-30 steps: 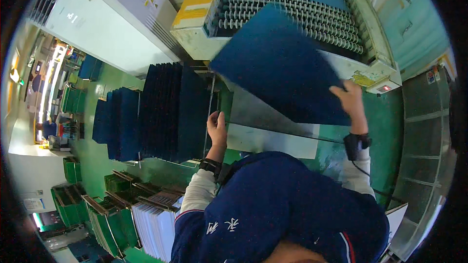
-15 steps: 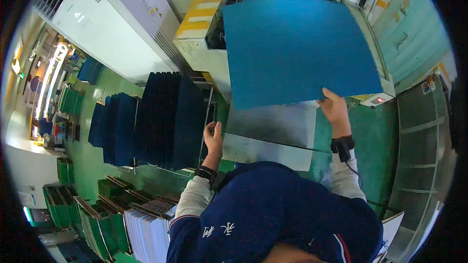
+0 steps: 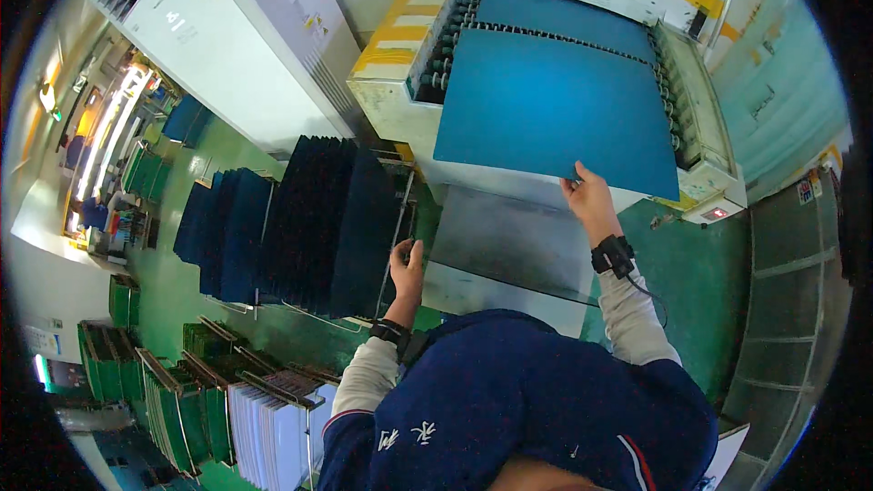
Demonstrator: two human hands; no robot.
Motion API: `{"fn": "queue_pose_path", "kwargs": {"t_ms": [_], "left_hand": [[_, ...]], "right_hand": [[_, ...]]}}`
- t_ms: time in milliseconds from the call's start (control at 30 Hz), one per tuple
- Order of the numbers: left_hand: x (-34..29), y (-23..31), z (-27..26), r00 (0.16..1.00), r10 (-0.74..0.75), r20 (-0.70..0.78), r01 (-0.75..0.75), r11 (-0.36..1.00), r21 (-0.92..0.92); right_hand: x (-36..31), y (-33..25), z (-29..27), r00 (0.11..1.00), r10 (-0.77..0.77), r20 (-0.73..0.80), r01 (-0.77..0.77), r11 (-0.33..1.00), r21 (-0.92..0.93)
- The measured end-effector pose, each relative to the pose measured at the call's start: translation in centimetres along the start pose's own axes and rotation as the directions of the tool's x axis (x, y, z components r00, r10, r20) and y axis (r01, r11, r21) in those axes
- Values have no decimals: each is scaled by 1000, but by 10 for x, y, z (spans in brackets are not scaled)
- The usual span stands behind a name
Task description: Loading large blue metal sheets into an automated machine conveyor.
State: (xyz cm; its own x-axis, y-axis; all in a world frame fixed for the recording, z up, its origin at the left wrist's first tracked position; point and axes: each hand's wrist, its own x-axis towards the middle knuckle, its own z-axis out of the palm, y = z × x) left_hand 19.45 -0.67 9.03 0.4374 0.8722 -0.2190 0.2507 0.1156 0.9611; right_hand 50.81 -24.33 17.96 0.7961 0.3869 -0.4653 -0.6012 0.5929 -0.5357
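A large blue sheet-like panel (image 3: pixel 555 105) lies slightly askew on the roller conveyor (image 3: pixel 442 64), its near edge reaching past the rollers. My right hand (image 3: pixel 593 204) pinches that near edge, thumb on top and fingers at the rim. Farther in on the rollers is a second blue panel (image 3: pixel 564 16). My left hand (image 3: pixel 406 273) hovers beside a rack of upright dark blue panels (image 3: pixel 332 227), its fingers loosely curled, thumb apart, and nothing visible between them.
Below the conveyor's front is a grey, flat surface (image 3: pixel 509 232). A tall white air conditioner (image 3: pixel 227 55) stands left of the machine. Racks of green panels (image 3: pixel 173 409) and white panels (image 3: pixel 264 418) are at lower left. A grey metal frame (image 3: pixel 791 309) stands at right.
The blue panel has come down onto the rollers, and the second panel behind it now shows more. My right hand has shifted slightly left along with the edge. My left hand stays by the rack.
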Motion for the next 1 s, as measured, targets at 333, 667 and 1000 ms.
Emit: {"fn": "queue_pose_path", "kwargs": {"t_ms": [333, 667, 1000], "left_hand": [[6, -4, 3, 1000, 16, 12, -16, 998, -54], [2, 11, 6, 998, 48, -42, -46, 997, 60], [17, -9, 9, 1000, 19, -25, -20, 999, -27]], "right_hand": [[23, -3, -1, 1000, -5, 12, 4, 1000, 22], [30, -4, 7, 1000, 8, 27, -9, 999, 49], [37, -6, 15, 997, -40, 62, 40, 999, -4]]}}
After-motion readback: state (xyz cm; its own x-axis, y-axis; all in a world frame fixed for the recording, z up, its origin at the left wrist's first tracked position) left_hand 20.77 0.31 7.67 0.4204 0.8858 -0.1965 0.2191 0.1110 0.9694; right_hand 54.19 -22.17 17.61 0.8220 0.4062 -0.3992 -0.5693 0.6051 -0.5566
